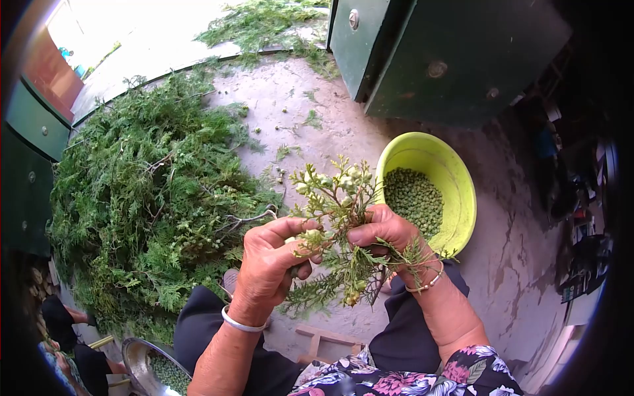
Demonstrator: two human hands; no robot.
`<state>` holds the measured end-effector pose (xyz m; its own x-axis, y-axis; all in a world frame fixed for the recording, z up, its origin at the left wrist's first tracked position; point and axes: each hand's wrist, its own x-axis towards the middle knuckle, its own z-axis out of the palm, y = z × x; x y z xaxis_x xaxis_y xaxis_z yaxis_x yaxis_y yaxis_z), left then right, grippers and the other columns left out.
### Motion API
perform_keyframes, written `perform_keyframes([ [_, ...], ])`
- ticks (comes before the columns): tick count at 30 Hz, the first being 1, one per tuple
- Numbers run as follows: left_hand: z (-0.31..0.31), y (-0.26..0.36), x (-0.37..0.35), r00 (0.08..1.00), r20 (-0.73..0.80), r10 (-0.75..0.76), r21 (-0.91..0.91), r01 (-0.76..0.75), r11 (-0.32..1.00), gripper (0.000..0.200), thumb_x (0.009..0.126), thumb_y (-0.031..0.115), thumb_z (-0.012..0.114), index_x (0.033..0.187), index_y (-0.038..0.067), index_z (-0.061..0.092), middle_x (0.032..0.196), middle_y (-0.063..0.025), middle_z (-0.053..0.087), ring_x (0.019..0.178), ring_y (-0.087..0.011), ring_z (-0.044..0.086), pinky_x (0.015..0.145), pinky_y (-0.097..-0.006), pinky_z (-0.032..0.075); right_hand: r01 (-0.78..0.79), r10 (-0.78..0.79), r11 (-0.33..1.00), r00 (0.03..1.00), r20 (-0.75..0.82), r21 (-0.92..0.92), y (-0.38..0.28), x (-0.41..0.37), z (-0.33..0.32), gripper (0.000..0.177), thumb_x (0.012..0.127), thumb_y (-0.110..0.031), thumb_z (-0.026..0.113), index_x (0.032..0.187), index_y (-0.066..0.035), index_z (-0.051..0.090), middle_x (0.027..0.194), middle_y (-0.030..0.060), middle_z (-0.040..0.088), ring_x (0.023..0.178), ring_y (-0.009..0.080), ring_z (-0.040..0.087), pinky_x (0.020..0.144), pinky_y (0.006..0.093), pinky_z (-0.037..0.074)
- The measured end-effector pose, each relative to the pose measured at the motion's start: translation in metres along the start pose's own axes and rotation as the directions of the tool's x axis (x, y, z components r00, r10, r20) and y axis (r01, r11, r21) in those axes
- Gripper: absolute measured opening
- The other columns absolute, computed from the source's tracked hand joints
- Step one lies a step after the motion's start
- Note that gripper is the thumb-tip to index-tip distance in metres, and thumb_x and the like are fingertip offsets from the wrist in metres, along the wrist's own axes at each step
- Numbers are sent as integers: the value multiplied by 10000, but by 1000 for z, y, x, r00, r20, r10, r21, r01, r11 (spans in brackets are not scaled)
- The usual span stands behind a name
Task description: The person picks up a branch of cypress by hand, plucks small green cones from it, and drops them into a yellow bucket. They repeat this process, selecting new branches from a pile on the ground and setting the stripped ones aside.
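Note:
My right hand [389, 232] is closed around a leafy conifer sprig [338, 208], thumb on top, holding it in front of my knees. Pale green cones [353, 177] sit in clusters among its scaly leaves. My left hand [274, 254] reaches in from the left side of the sprig, thumb and forefinger pinched on a small green cone [313, 235]. The other fingers are curled, and what lies under them is partly hidden. Right of the sprig stands a yellow-green tub [462, 191] with many small green cones [413, 198] inside.
A large heap of cut conifer branches [145, 191] covers the floor at left. Another metal bowl [135, 360] of green cones is at lower left, beside another person's legs [89, 356]. Dark green metal doors [456, 66] stand at upper right. Stray cones and leaf bits dot the concrete.

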<state>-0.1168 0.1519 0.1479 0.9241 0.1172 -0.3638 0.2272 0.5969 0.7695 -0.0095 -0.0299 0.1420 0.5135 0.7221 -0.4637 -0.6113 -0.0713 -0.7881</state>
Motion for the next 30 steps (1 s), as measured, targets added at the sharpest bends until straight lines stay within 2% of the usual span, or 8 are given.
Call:
perform_keyframes([
  [2,1,-2,0,1000,10,23,36,-23,999,212,797,63,644,988,-27,631,833,-149,688,600,-131,620,452,-220,462,1,-1,1000,1000,-19,7,2,2,0,408,686,-127,692,1052,46,642,861,49,671,676,87,588,636,202,460],
  [3,2,-2,-1,1000,11,22,37,-22,999,212,797,63,644,988,-27,631,833,-149,688,600,-131,620,452,-220,462,2,-1,1000,1000,-20,7,2,1,1,408,686,-127,692,1052,46,642,861,49,671,676,87,588,636,202,460],
  [5,3,-1,-5,999,-28,-39,50,40,998,194,832,87,642,990,-26,639,828,-127,689,608,-111,618,463,-211,467,30,-30,1000,999,-17,-10,-2,-1,5,220,772,-153,687,945,-18,663,630,-52,539,490,26,425,446,198,300],
  [13,13,-20,-4,966,-114,233,279,-194,941,195,814,8,662,1006,-27,672,630,35,583,530,-10,467,458,-192,359,-10,10,1000,1000,-21,-3,2,5,7,273,772,-132,689,1006,8,673,740,-12,625,592,46,519,538,198,392],
  [20,11,-11,-6,977,-103,184,253,-153,955,77,801,-15,640,876,-23,659,686,-30,621,522,-54,504,447,-200,384,7,-10,998,999,-49,-60,-10,-2,15,202,783,-144,693,939,-16,676,702,-29,601,579,44,509,529,207,388],
  [23,0,-9,-3,927,-251,279,455,-142,879,106,828,51,602,785,-19,668,643,-35,618,501,-42,500,426,-190,368,-85,80,995,992,-99,-49,-19,-9,11,115,790,-146,686,839,-46,654,633,-56,543,520,28,451,479,202,329],
  [26,-12,-1,3,929,-345,131,109,-99,989,156,820,52,590,936,-36,646,661,-87,638,481,-81,522,415,-197,386,34,-42,998,989,-141,-59,-13,-7,6,91,797,-143,674,785,-65,629,586,-72,483,475,21,388,445,204,265],
  [30,-11,4,-2,989,-149,16,-103,-32,994,230,814,47,589,1020,-48,625,720,-64,603,568,-128,571,434,-235,406,45,-54,993,996,-76,-113,-15,-8,4,95,796,-143,672,782,-60,627,583,-60,480,465,35,381,438,212,258],
])
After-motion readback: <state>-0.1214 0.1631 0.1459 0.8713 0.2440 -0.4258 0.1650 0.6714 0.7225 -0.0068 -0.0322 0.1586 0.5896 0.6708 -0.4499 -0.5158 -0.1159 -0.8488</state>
